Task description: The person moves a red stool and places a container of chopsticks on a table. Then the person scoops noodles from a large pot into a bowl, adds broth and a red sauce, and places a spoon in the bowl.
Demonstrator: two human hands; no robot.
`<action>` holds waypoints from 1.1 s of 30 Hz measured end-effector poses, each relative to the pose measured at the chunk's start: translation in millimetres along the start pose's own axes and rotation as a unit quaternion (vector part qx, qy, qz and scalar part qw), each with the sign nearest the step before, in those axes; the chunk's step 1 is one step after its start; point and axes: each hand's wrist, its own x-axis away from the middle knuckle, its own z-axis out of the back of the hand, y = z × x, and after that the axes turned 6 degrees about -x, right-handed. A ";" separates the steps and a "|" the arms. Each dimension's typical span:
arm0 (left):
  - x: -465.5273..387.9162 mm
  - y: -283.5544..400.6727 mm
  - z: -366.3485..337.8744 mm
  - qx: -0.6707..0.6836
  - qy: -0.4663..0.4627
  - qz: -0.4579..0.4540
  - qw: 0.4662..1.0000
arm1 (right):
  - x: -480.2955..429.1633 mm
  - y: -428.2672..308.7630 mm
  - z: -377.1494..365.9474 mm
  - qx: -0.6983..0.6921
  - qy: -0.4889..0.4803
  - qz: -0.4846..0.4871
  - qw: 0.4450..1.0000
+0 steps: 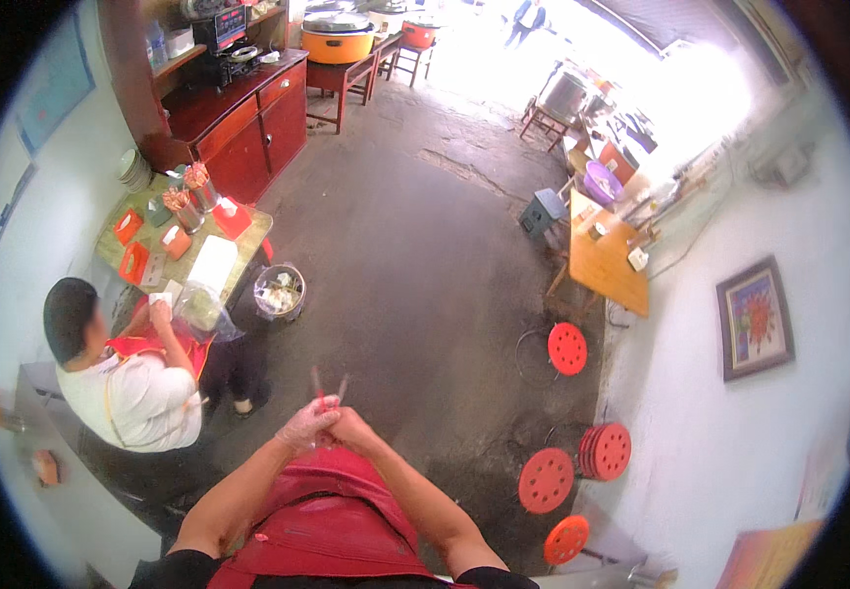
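My left hand (pixel 309 423), in a thin clear plastic glove, meets my right hand (pixel 350 429) in front of my red apron (pixel 329 508). A slim two-pronged tool (pixel 319 386) juts up from between them, one prong reddish and the other greyish. It is blurred, and whether it is scissors or tongs is unclear. My left fingers close around its base. The right hand's fingers are mostly hidden, so its grip cannot be made out. Beneath both hands is the dark floor (pixel 410 294).
A seated person (pixel 130 397) works at a table (pixel 252 243) on the left, near a lined waste bin (pixel 279 291). Red stools (pixel 546 480) stand along the right wall, below a wooden table (pixel 605 250). A red cabinet (pixel 248 140) and large pots (pixel 337 44) are farther off.
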 end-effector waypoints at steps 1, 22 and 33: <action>-10.7 6.6 -1.9 0.009 0.036 0.005 0.999 | -11.5 -12.5 7.4 0.052 0.010 -0.013 0.998; -421.5 58.1 514.0 0.118 0.420 0.267 0.859 | -17.6 -57.1 207.1 -0.235 0.388 -0.422 0.785; -435.6 66.5 538.1 -0.167 0.520 0.320 0.774 | 61.4 -112.3 198.4 -0.218 0.391 -0.583 0.678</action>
